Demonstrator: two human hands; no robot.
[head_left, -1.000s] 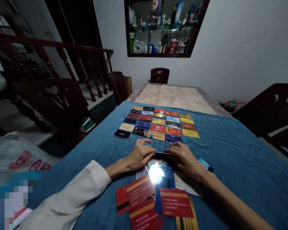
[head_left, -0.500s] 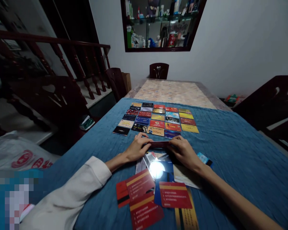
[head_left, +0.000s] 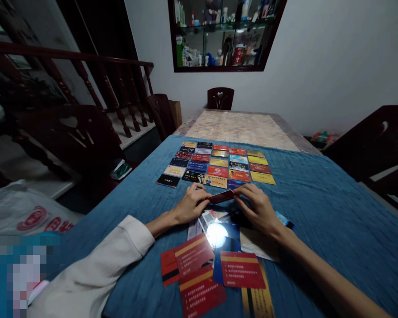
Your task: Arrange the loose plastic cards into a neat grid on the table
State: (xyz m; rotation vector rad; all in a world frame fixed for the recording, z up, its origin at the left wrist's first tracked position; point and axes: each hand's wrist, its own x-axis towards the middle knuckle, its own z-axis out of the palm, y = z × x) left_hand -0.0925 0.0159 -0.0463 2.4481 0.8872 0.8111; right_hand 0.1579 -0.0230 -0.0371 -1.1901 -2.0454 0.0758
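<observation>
Pale grey walls (head_left: 334, 62) are being broken by a dark-wood display cabinet (head_left: 215, 34) with glass shelving; below it, a long table is being covered partly by a patterned cream tabletop sheet (head_left: 235, 126) and partly by a wrinkled blue fabric cloth (head_left: 318, 198). Over this cloth, a thin rectangular dark red card (head_left: 221, 197) is being held up between the two hands, tilted so that its right end is being kept higher; it is being held just short of a grid of multicoloured rectangular cards (head_left: 218, 172), laid out in columns. From a rolled cream sleeve (head_left: 96, 260), the left forearm is being angled inward; the left hand (head_left: 191, 204) is being held low, knuckles up and fingers curled, with the card's left end being pinched at thumb and fingertips. By the right hand (head_left: 256, 208), at the end of a bare forearm slanting in from the lower right, the upper right corner is being pinched, the wrist being arched above the cloth. Beneath and nearer, a loose spread of overlapping red, blue and gold cards (head_left: 243, 269) is being lit by a round white glare (head_left: 216, 234); beside the right wrist, a small light-blue card (head_left: 283, 219) is being partly hidden.
</observation>
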